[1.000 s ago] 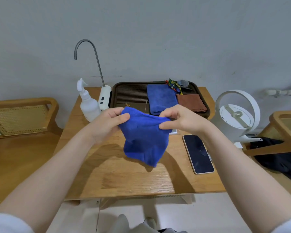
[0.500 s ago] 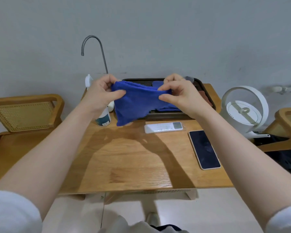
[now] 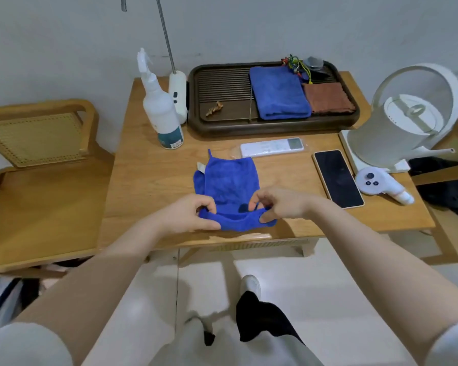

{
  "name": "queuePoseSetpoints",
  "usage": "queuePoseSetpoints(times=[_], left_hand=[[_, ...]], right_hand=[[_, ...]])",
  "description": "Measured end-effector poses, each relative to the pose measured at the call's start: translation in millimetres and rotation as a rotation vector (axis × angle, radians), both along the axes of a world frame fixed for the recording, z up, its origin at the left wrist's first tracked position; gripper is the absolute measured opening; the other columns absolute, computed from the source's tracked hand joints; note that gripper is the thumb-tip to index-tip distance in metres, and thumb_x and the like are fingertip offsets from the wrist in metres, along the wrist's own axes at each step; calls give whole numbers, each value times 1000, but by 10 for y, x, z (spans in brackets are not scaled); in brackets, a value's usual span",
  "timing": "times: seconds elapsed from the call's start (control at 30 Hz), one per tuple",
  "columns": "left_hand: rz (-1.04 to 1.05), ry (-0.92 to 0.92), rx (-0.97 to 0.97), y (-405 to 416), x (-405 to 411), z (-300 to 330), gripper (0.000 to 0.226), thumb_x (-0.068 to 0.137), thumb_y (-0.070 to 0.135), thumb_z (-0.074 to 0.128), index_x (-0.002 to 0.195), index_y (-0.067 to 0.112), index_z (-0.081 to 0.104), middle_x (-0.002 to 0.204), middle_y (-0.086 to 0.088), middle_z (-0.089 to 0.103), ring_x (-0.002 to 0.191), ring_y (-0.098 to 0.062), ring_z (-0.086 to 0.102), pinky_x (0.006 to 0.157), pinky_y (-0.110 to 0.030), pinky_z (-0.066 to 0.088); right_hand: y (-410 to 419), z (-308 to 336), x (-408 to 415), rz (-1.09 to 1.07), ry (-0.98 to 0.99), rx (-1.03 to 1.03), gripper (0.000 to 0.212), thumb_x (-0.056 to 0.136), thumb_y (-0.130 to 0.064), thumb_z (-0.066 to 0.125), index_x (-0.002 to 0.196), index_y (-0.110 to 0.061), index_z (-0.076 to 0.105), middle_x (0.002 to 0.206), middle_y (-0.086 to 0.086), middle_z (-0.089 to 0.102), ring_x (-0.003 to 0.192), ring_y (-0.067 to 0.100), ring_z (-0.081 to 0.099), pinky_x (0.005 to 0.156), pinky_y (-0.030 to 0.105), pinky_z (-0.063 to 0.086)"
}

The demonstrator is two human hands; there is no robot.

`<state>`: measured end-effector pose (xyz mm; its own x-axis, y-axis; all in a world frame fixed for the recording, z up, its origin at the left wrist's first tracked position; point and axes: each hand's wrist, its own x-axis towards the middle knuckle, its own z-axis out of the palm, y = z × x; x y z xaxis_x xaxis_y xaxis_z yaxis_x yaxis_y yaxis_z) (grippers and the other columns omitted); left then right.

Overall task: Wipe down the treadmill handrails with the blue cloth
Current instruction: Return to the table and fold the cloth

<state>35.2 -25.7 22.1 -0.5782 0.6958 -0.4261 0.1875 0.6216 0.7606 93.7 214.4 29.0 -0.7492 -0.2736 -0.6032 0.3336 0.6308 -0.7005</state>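
2 hands hold the near edge of the blue cloth (image 3: 232, 180), which lies spread on the wooden table (image 3: 148, 180) close to its front edge. The left hand (image 3: 189, 213) pinches the cloth's left corner with thumb and fingers, and the right hand (image 3: 280, 204) pinches its right corner. Just behind the cloth lies a white remote (image 3: 271, 147), and to the right a phone (image 3: 337, 178) and a white controller (image 3: 381, 184). Farther back, a dark tray (image 3: 222, 125) carries 1 folded blue towel (image 3: 278, 96) and 1 brown cloth (image 3: 327, 97). A spray bottle (image 3: 161, 109) stands left of the tray.
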Motion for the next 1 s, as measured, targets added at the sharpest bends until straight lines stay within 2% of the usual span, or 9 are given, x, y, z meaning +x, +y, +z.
queuePoseSetpoints(times=[0.13, 0.23, 0.37, 0.5, 0.6, 0.73, 0.8, 0.9, 1.0], left_hand=[[78, 93, 21, 105, -100, -69, 16, 81, 17, 68, 77, 17, 52, 67, 10, 47, 58, -1, 40, 58, -17, 32], [196, 311, -61, 220, -203, -171, 27, 84, 12, 63, 107, 15, 52, 104, 6, 53, 94, -10, 48, 81, -18, 38], [123, 499, -161, 268, -148, -394, 22, 86, 14, 59, 107, 10, 54, 116, -5, 48, 111, -22, 44, 91, -30, 39], [-158, 444, -261, 150, -38, -599, 45, 74, 51, 58, 104, 17, 55, 112, 4, 47, 104, -15, 42, 93, -28, 36], [-225, 515, -250, 103, -39, -673, 31, 71, 31, 49, 96, 14, 56, 106, -2, 53, 98, -17, 45, 86, -34, 45], [-59, 345, -194, 223, -174, -449, 10, 80, 18, 49, 88, 16, 55, 70, 6, 53, 70, -15, 47, 64, -27, 39], [62, 249, -161, 274, -309, -331, 14, 84, 16, 52, 97, 16, 58, 70, 6, 52, 65, -12, 46, 66, -26, 36], [292, 245, -150, 350, -511, -293, 33, 91, 21, 49, 125, 20, 48, 106, 9, 54, 95, -13, 53, 81, -24, 40], [601, 274, -254, 429, -574, -424, 52, 92, 28, 50, 139, 13, 34, 133, -4, 48, 122, -21, 46, 99, -34, 40]], right_hand=[[1, -142, -169, -148, 120, 104, 21, 82, -5, 65, 100, -16, 60, 91, 5, 57, 83, 19, 53, 75, 29, 42], [-31, -219, -282, -183, 358, 424, 38, 85, -7, 61, 120, -15, 50, 123, 6, 50, 103, 23, 54, 83, 31, 47], [-84, -367, -175, 152, 636, 585, 20, 86, -19, 60, 106, -13, 56, 118, 7, 47, 102, 27, 50, 73, 28, 36], [-62, -547, -53, 478, 548, 627, 41, 82, -46, 60, 107, -14, 58, 114, 5, 49, 99, 25, 50, 82, 33, 40], [-90, -634, -60, 557, 585, 724, 32, 81, -30, 54, 107, -11, 58, 113, 8, 54, 97, 27, 50, 83, 33, 42], [-31, -422, -300, 278, 335, 397, 13, 76, -10, 55, 86, -6, 63, 79, 3, 59, 74, 22, 51, 63, 28, 35], [72, -351, -447, 93, 242, 233, 11, 79, -6, 55, 85, -8, 63, 72, -3, 56, 69, 16, 49, 64, 28, 36], [153, -366, -606, -216, 349, 203, 25, 90, -12, 51, 113, -12, 58, 102, 6, 65, 94, 22, 59, 77, 32, 43], [171, -457, -668, -372, 332, 330, 52, 94, -28, 52, 138, -6, 36, 137, 12, 49, 121, 28, 49, 93, 35, 42]])
